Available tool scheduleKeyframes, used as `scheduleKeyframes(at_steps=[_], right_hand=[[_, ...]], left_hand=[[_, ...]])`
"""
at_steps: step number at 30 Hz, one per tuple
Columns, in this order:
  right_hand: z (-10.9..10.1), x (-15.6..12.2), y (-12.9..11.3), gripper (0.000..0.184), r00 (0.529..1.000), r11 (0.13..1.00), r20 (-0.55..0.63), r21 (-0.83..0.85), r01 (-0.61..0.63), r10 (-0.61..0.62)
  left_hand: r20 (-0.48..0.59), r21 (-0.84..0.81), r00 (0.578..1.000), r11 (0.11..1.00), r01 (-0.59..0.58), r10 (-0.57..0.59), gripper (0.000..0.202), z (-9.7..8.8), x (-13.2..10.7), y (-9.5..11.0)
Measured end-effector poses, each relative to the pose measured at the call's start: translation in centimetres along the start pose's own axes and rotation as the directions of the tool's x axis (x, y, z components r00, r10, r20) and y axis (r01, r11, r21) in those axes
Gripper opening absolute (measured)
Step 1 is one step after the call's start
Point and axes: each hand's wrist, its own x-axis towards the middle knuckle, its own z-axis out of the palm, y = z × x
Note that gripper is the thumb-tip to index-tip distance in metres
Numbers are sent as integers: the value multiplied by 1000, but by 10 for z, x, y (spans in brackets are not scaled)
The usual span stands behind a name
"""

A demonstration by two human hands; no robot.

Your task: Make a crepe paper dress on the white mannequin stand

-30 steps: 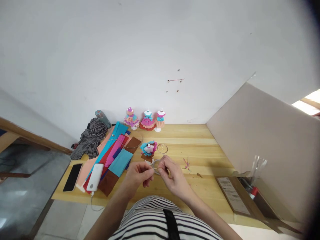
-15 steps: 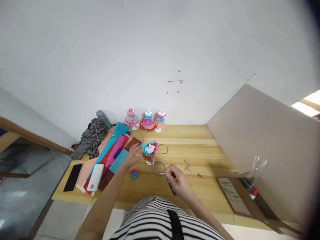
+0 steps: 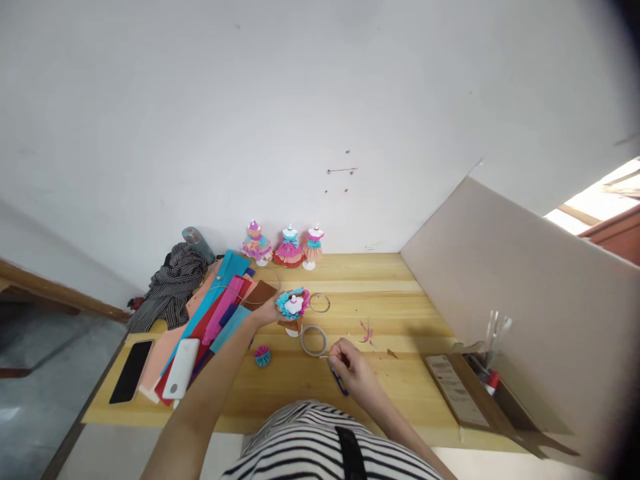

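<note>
My left hand (image 3: 266, 311) reaches forward and grips the small paper-dress mannequin (image 3: 293, 305), a white bust with a blue and pink ruffle and a brown skirt, standing on the wooden table (image 3: 380, 283). My right hand (image 3: 350, 363) rests closed near the table's front, pinching a short strip of tape and a blue-handled tool (image 3: 339, 383). A roll of tape (image 3: 313, 340) lies just left of that hand. A small pink and blue pleated rosette (image 3: 262, 356) lies on the table below my left wrist.
Three finished paper-dress mannequins (image 3: 285, 244) stand at the wall. Coloured paper sheets (image 3: 220, 307), a white power bank (image 3: 181, 359) and a black phone (image 3: 126, 371) lie at the left, with striped cloth (image 3: 167, 288) behind. A clear ring (image 3: 319, 303) lies beside the mannequin. A cardboard box (image 3: 480, 393) stands at right.
My hands have parted: the left has reached forward to the mannequin, leaving the rosette on the table. The tape roll now lies on the table by my right hand.
</note>
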Motion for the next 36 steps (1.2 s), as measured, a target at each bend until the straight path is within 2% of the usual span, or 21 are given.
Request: scheduleKeyframes(at_steps=[3, 5, 9, 12, 14, 17, 20, 25, 31, 36], right_hand=[[-5, 6, -4, 23, 1000, 1000, -4, 16, -12, 12], [-12, 13, -11, 23, 1000, 999, -9, 29, -18, 19], [-32, 33, -41, 20, 1000, 997, -17, 71, 11, -9], [-46, 48, -75, 19, 994, 989, -5, 99, 110, -110], [-53, 56, -99, 18, 975, 971, -8, 82, 224, -224], [-60, 61, -130, 15, 928, 928, -17, -19, 372, -372], [-63, 62, -149, 15, 891, 887, -53, -136, 440, -450], [-65, 61, -159, 16, 871, 877, -128, -158, 454, -474], [-63, 58, -167, 17, 833, 864, -243, -217, 454, -498], [-59, 57, -170, 20, 804, 848, -284, -278, 452, -522]], left_hand=[[17, 28, 997, 997, 76, -76, 23, -1, -2, 8], [-4, 31, 995, 994, 102, -102, 32, 0, -3, 17], [-42, -10, 993, 993, 114, -115, 45, 10, -1, 42], [-42, -46, 996, 996, 77, -79, 50, 26, 1, 67], [-25, -55, 998, 997, 60, -62, 49, 38, 1, 87], [0, -48, 999, 998, 44, -44, 47, 56, 0, 119], [55, -46, 998, 999, 27, -24, 45, 70, -2, 146], [83, -109, 996, 994, -14, 23, 39, 82, -4, 168], [81, -167, 996, 986, -8, 22, 41, 90, -2, 178], [72, -164, 996, 986, -34, 46, 39, 95, 0, 182]])
